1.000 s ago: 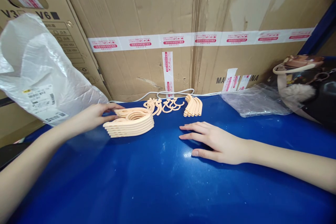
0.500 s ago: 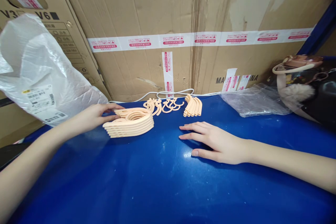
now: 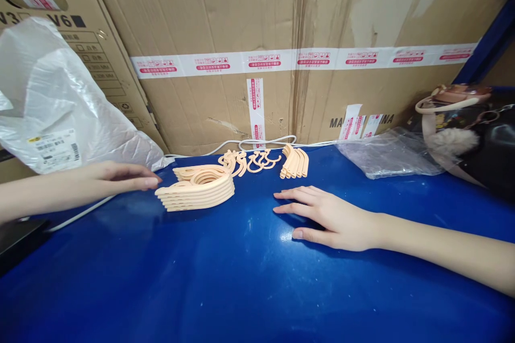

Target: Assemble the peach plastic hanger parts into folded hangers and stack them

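Note:
A neat stack of cream plastic hanger pieces [image 3: 197, 195] lies on the blue table [image 3: 249, 289], left of centre. Just off the left end of this stack is my left hand [image 3: 126, 178], its fingers stretched out and holding nothing. Behind the stack are loose cream hooks [image 3: 263, 161] and some small curved pieces [image 3: 237, 162]. A bundle of short curved tubes [image 3: 294, 162] sits to their right. My right hand [image 3: 322, 218] rests palm down on the table in front of these tubes, fingers spread, with nothing in it.
Large cardboard boxes [image 3: 217, 107] form a wall behind the table. A white padded bag [image 3: 60, 102] leans at the left, and a clear plastic bag [image 3: 394, 158] lies at the right beside a dark bag [image 3: 493, 144]. A white cable [image 3: 86, 215] runs across the table; a black object [image 3: 20, 244] is at the left edge.
My left hand has let go of the hanger stack and drawn back to the left, uncovering the cable. The stack stays put. My right hand has not moved.

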Tool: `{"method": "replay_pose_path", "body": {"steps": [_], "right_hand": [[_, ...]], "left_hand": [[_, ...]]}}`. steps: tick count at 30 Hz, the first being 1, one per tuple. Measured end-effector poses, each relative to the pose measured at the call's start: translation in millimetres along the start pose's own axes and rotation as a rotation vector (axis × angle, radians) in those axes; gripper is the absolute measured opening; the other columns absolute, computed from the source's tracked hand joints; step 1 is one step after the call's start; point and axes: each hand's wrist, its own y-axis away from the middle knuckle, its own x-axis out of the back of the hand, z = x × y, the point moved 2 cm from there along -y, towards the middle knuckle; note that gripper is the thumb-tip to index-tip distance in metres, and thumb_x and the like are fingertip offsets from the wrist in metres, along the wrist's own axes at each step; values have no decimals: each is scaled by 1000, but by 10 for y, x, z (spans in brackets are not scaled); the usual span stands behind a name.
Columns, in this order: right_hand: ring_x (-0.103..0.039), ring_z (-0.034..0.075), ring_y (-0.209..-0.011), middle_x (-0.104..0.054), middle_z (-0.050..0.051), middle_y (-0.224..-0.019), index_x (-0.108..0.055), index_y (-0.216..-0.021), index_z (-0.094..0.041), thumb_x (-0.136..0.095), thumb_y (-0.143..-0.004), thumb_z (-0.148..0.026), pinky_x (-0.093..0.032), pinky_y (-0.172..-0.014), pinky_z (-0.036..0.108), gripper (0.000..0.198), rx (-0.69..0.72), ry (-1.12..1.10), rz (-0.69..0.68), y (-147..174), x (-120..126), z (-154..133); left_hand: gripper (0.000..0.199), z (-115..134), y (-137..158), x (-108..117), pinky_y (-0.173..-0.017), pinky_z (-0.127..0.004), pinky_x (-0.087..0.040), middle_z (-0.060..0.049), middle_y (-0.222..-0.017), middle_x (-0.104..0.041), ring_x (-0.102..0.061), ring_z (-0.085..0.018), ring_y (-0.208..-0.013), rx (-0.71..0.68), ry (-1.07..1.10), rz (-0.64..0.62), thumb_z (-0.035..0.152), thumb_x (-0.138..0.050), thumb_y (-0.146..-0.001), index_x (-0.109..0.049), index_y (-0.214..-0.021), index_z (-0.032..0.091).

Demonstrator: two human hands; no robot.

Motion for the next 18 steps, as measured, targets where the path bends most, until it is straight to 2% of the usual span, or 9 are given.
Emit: {"method": "replay_pose_path", "body": {"steps": [2, 3, 4, 10, 18], "right_hand": [[-41, 23, -130, -42, 10, -145, -49, -135, -23, -47, -96, -44, -33, -107, 43, 45, 0, -1, -4, 0, 1, -1], [-41, 23, -130, -42, 10, -145, -49, -135, -23, -47, -96, -44, -33, -107, 43, 45, 0, -1, -5, 0, 2, -3], [-41, 24, -130, -42, 10, -145, -49, -135, -22, -47, -96, -44, -33, -107, 44, 45, 1, 0, -5, 0, 3, -5], [-42, 24, -129, -43, 10, -144, -49, -135, -22, -48, -95, -43, -34, -107, 43, 45, -2, -10, 6, 1, 4, -12], [-41, 23, -129, -43, 9, -144, -49, -135, -23, -48, -95, -43, -33, -107, 42, 45, -3, -1, 8, -2, 2, -10]], "left_hand": [[57, 20, 26, -79, -85, -29, -53, 4, -102, -72, -66, -26, -100, 25, 92, -218, 69, -55, -65, -72, -99, 28], [56, 36, 32, -111, -86, -29, -53, 4, -104, -72, -65, -26, -103, 30, 130, -291, 67, -57, -65, -71, -102, 28], [55, 54, 32, -129, -86, -29, -53, 4, -104, -72, -65, -26, -104, 26, 152, -312, 65, -58, -64, -71, -103, 28], [48, 167, 23, -122, -84, -27, -51, 3, -99, -72, -65, -26, -100, 9, 145, -319, 59, -60, -63, -71, -94, 24], [38, 213, 56, -136, -80, -21, -43, 1, -95, -70, -61, -23, -93, -62, 81, -339, 47, -53, -80, -67, -95, 15]]}}
